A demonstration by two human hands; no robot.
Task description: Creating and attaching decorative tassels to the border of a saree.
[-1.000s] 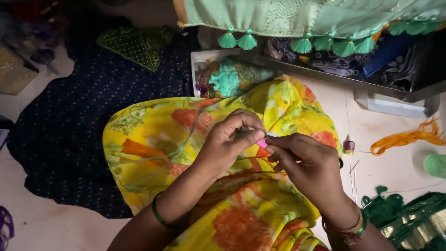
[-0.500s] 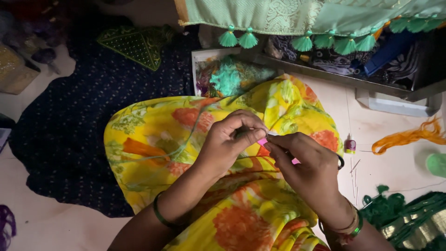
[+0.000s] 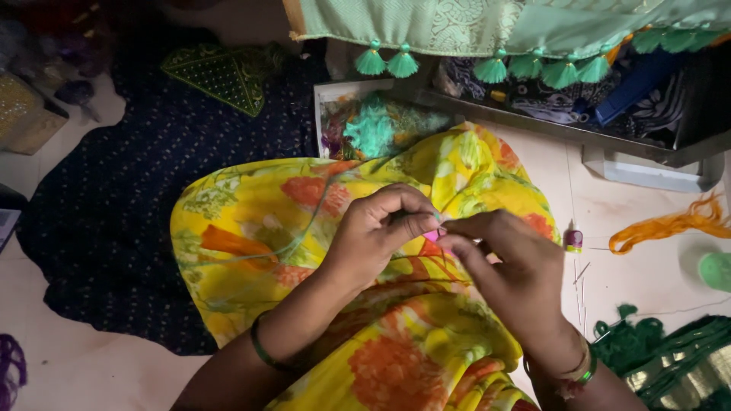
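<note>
Pink, small piece (image 3: 434,235) sits pinched between the fingertips of both hands, over a yellow floral fabric (image 3: 251,228) draped across the lap. Left hand (image 3: 373,232) is closed on it from the left; right hand (image 3: 518,274) is closed on it from the right, fingertips touching. A thin green thread (image 3: 304,224) trails left from the grip across the fabric. A small pink thread spool (image 3: 573,240) stands on the floor just right of the right hand.

Seven green tassels (image 3: 402,65), two hands (image 3: 377,232), one orange thread bundle (image 3: 670,222).

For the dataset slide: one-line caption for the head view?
Left hand and right hand pinch a small pink piece over yellow floral fabric, green tassels hanging above.
</note>
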